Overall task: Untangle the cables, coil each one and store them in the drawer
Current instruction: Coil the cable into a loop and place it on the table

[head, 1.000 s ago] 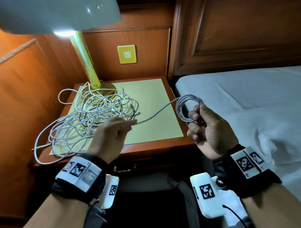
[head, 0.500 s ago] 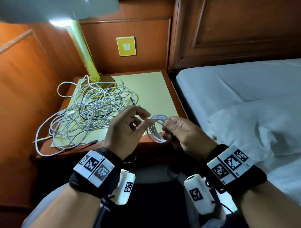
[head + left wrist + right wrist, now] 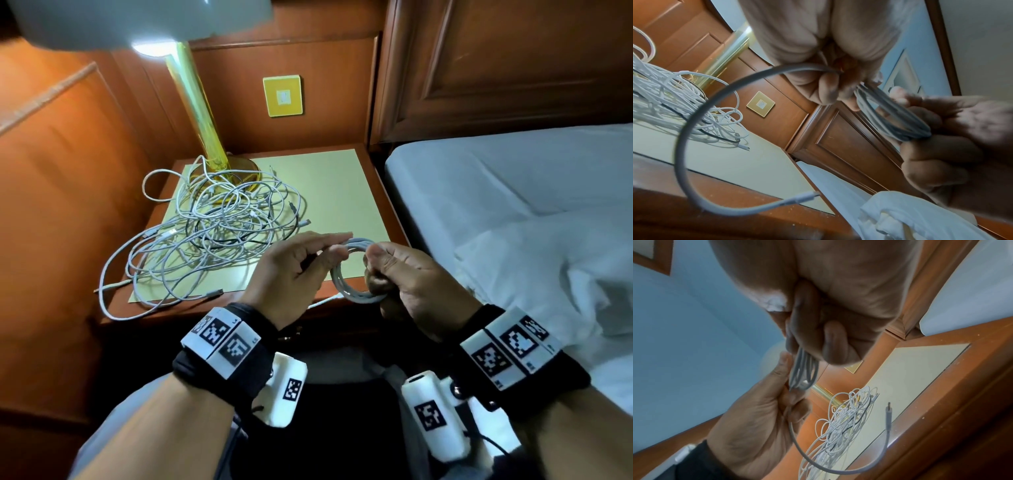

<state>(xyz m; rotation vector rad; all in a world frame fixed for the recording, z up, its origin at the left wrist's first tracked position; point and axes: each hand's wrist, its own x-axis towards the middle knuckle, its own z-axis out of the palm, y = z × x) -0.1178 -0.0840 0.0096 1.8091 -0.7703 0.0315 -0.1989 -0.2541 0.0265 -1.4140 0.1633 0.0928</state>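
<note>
A small coil of white cable [image 3: 346, 274] is held between both hands over the nightstand's front edge. My right hand [image 3: 407, 284] grips the coil's right side, fingers curled round the loops [image 3: 898, 120]. My left hand [image 3: 301, 270] pinches the cable at the coil's top left [image 3: 802, 374]. The cable's free tail [image 3: 694, 123] curves down from my left hand and ends in a plug [image 3: 807, 197]. A tangled heap of white cables with one black cable [image 3: 212, 233] lies on the left of the nightstand [image 3: 346, 185]. The drawer front [image 3: 342, 329] under the top looks closed.
A brass lamp [image 3: 202, 113] stands at the back left of the nightstand, its base among the cables. Wood panelling rises on the left and behind, with a yellow switch plate [image 3: 283, 96]. A bed with white sheets [image 3: 513, 192] lies on the right.
The hands came together: one second ago the cable was stretched between them, with the coil up at the right. Now the coil is low over the front edge and only a short tail hangs free.
</note>
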